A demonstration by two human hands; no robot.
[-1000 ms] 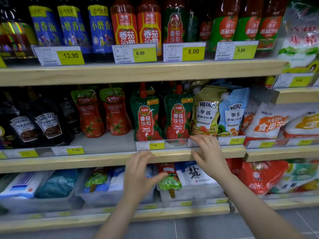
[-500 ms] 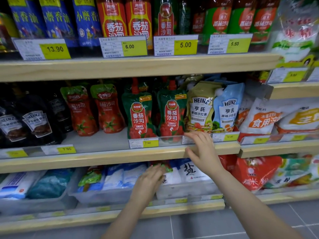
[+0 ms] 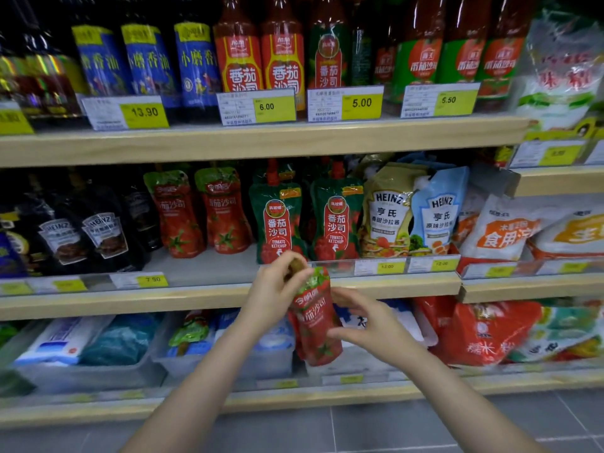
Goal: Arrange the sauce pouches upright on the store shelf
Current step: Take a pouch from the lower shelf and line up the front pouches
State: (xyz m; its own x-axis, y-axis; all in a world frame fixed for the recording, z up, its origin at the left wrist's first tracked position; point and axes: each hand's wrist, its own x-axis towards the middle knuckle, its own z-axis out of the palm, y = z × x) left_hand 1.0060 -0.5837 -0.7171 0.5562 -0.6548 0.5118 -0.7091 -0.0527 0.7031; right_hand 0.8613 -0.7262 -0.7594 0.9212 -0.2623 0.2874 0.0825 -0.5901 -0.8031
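Head view: a red sauce pouch held in both hands in front of a stocked store shelf.

Wooden shelves [image 3: 228,297] run across a dim aisle with grey floor tiles [image 3: 327,429] below; bottles [image 3: 238,53] stand on the top tier, yellow price tags [image 3: 344,103] along the edges. On the middle shelf two red pouches [image 3: 202,212] and two green ketchup pouches [image 3: 307,220] stand upright beside Heinz bags [image 3: 415,210]. The left hand [image 3: 273,294] pinches the top of a red sauce pouch [image 3: 313,322], fingers curled tight round it; the right hand [image 3: 372,325] cups its side, fingers loosely bent. The pouch hangs roughly upright in front of the shelf edge, below the green pair. Its cap is hidden in the left fingers, and the lower bins [image 3: 98,374] are blurred.
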